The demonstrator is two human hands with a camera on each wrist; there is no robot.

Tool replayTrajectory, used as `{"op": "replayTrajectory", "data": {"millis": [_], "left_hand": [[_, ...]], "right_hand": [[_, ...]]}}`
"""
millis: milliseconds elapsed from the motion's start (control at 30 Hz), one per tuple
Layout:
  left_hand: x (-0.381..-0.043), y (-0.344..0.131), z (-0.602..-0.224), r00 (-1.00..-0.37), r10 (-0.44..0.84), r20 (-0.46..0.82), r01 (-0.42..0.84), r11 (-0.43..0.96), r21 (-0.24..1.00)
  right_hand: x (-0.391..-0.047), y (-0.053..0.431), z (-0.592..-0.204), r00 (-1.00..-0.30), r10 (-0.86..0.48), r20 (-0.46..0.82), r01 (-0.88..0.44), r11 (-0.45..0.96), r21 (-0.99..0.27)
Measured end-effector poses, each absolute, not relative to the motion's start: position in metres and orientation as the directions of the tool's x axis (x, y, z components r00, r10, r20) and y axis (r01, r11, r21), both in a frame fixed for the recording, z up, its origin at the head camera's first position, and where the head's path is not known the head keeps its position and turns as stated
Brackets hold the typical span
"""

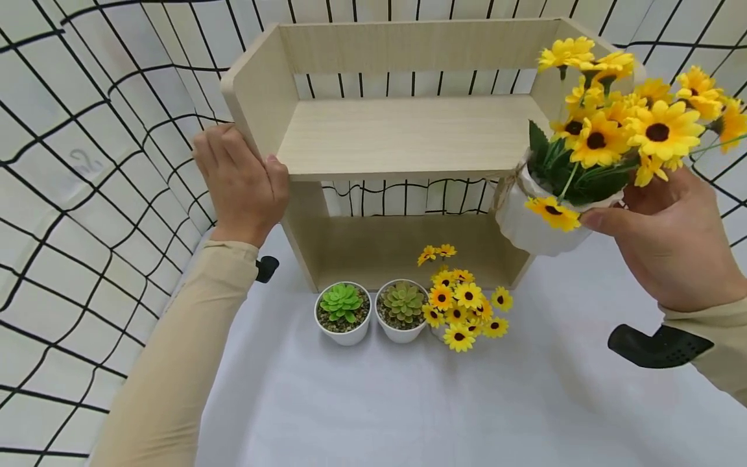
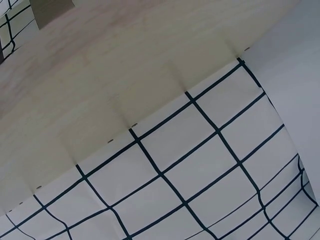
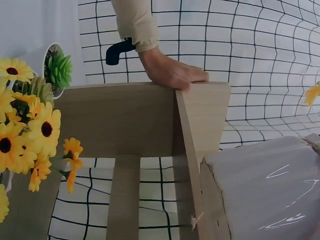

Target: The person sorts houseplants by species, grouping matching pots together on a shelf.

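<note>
A light wooden two-tier shelf (image 1: pixel 408 136) stands in the middle of the head view. My left hand (image 1: pixel 242 175) grips its left side panel, with the thumb over the edge; the right wrist view also shows this grip. Raised at the shelf's right end is a white flowerpot (image 1: pixel 539 224) of yellow artificial sunflowers, tied with twine. My right hand (image 1: pixel 683 240) holds this pot by its right side, thumb at the rim, and the blooms partly hide the other fingers. In the right wrist view the pot (image 3: pixel 270 190) is seen close up beside the wood.
In front of the shelf stand a bright green succulent (image 1: pixel 341 302), a duller green succulent (image 1: pixel 403 302) and a smaller bunch of yellow flowers (image 1: pixel 467 305), on a white cloth (image 1: pixel 408 402). Black wire grid (image 1: pixel 76 194) runs along the left and behind.
</note>
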State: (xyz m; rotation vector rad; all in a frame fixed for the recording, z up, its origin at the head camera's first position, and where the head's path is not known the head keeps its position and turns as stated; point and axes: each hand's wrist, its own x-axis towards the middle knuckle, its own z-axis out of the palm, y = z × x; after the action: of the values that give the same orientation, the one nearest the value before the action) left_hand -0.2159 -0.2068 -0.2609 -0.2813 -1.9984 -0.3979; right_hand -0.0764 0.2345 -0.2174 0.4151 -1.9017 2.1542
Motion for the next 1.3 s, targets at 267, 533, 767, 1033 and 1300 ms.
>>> {"op": "replayTrajectory", "data": {"millis": [267,533,767,1033,1300], "left_hand": [[-0.217,-0.208,-0.262,-0.429,0.014,0.903,0.359,0.920,0.156],[-0.218,-0.207,-0.261,-0.426,0.020,0.904,0.371,0.916,0.154],[-0.218,-0.206,-0.261,-0.423,0.027,0.906,0.373,0.916,0.147],[-0.216,-0.206,-0.262,-0.430,0.027,0.902,0.367,0.919,0.147],[-0.217,-0.206,-0.263,-0.410,0.019,0.912,0.376,0.914,0.150]], "right_hand": [[-0.090,0.220,-0.196,-0.931,-0.010,0.365,-0.358,-0.178,-0.917],[-0.107,0.203,-0.180,-0.932,0.000,0.362,-0.355,-0.196,-0.914],[-0.125,0.190,-0.172,-0.934,0.029,0.356,-0.353,-0.225,-0.908],[-0.147,0.179,-0.168,-0.951,0.075,0.299,-0.307,-0.170,-0.936],[-0.169,0.170,-0.165,-0.956,0.147,0.254,-0.264,-0.050,-0.963]]}}
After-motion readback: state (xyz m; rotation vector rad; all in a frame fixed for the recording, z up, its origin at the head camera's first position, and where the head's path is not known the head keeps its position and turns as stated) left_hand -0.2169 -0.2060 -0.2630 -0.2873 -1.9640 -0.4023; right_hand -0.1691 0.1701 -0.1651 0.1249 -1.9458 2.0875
